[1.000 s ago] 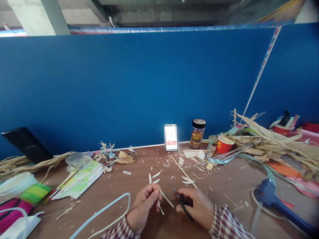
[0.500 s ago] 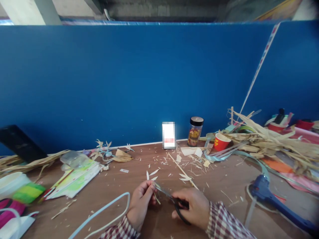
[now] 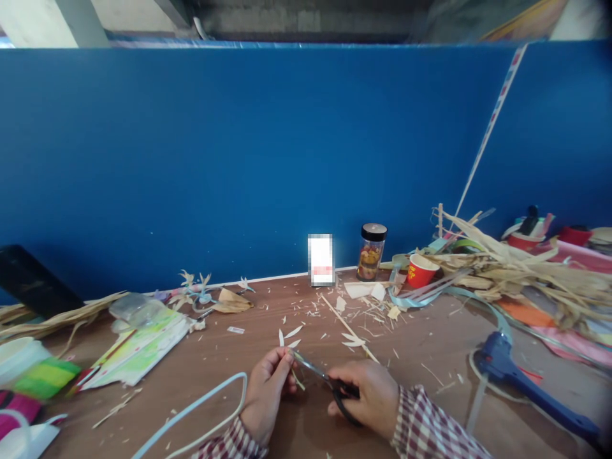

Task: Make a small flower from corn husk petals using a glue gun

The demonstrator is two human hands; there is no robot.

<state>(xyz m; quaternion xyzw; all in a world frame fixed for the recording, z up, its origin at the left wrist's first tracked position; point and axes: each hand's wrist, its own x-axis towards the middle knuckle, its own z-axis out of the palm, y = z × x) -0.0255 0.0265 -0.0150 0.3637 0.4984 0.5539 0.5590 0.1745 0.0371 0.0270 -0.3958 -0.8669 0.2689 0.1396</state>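
My left hand pinches a thin straw-coloured strip between thumb and forefinger, and part of the strip hangs below the fingers. My right hand is closed around the black handles of a pair of scissors. The metal blades point left, with their tips at my left fingertips. Whether the blades touch the strip is too small to tell. Just beyond my left hand are pale pointed husk pieces; I cannot tell if they join the strip. Similar pale pieces lie by a thin stalk.
A blue glue gun lies at right, before a heap of dried husks. A jar and a red paper cup stand at the back. Left are a painted sheet and a pale blue loop. Scraps litter the brown table.
The view has shifted slightly, so most things sit a little further left. Both hands keep nearly the same pose, with the scissors still at the left fingertips.
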